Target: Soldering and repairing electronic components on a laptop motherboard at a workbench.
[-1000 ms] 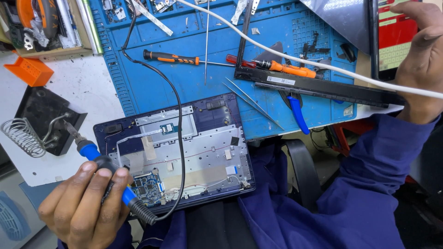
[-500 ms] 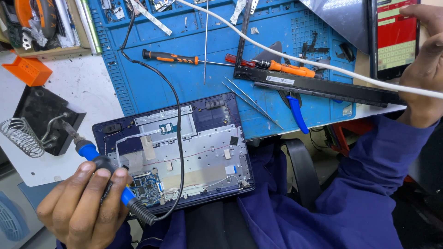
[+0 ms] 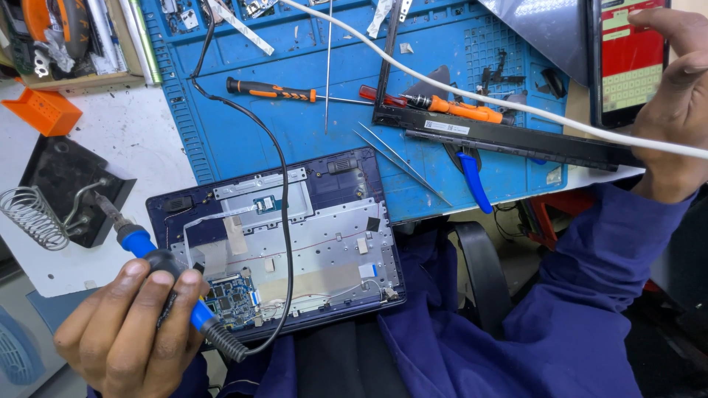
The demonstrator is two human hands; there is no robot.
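Note:
My left hand (image 3: 129, 324) grips a blue-and-black soldering iron (image 3: 151, 258), its tip pointing up left toward the coiled stand (image 3: 37, 214). The iron's black cord (image 3: 284, 221) loops over an opened dark-blue laptop base (image 3: 276, 239), which lies tilted in front of me with its metal plate and a small blue circuit board (image 3: 232, 298) exposed. My right hand (image 3: 675, 103) holds a phone (image 3: 627, 59) with a red lit screen at the upper right. A white cable (image 3: 472, 96) crosses in front of that hand.
A blue work mat (image 3: 310, 140) carries an orange-handled screwdriver (image 3: 273, 91), tweezers (image 3: 402, 166), blue-handled pliers (image 3: 472, 180), a black laptop frame strip (image 3: 501, 136) and small parts. An orange box (image 3: 40, 110) and a black stand base (image 3: 66, 184) sit at left.
My right hand has shifted the phone slightly, so more of its red screen shows. The left hand and soldering iron have stayed about where they were.

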